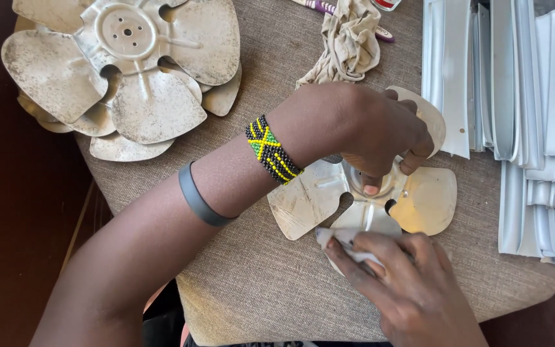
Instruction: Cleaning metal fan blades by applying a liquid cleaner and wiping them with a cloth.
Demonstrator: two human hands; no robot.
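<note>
A small metal fan blade (425,199) lies flat on the brown cloth-covered table (258,283). My left hand (374,132) reaches across it and grips its centre hub, thumb pressing into the hub. A beaded wristband and a grey band sit on that arm. My right hand (406,283) at the near edge pinches a small white piece of cloth or paper (345,241) and presses it on the nearest blade.
A stack of larger, dirtier metal fan blades (123,71) sits at the far left. Several silver metal strips (521,96) are piled along the right. A crumpled beige rag (348,42) and a purple-tipped pen (319,6) lie at the far side.
</note>
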